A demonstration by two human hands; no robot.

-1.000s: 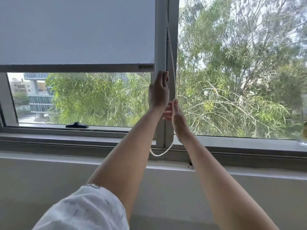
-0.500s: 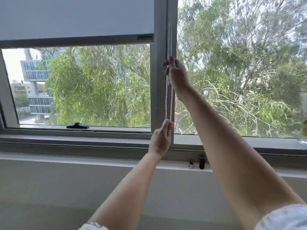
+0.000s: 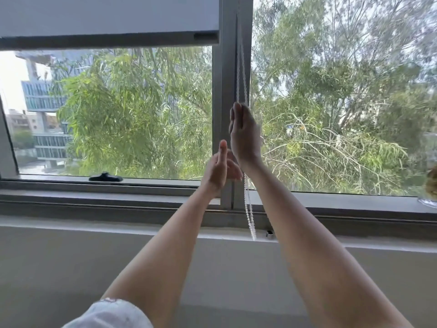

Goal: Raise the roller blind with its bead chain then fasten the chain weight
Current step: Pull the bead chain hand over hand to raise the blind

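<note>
The grey roller blind (image 3: 108, 15) covers only the top of the left window pane, its dark bottom bar (image 3: 108, 41) well above the sill. The white bead chain (image 3: 242, 74) hangs down the central window post, and its loop ends near the ledge (image 3: 252, 229). My right hand (image 3: 244, 133) is closed around the chain at mid-pane height. My left hand (image 3: 220, 169) sits just below and left of it, fingers spread and pointing up, holding nothing. A small dark chain holder (image 3: 269, 233) sits on the ledge next to the loop's end.
A black window handle (image 3: 105, 177) lies on the left sill. The central post (image 3: 233, 91) divides two panes with trees outside. A glass object (image 3: 431, 185) stands at the far right of the sill. A plain wall runs below the ledge.
The right hand has slid down the chain from higher up. The left hand let go and rose from the sill. The blind's bottom bar stands far higher than one second ago.
</note>
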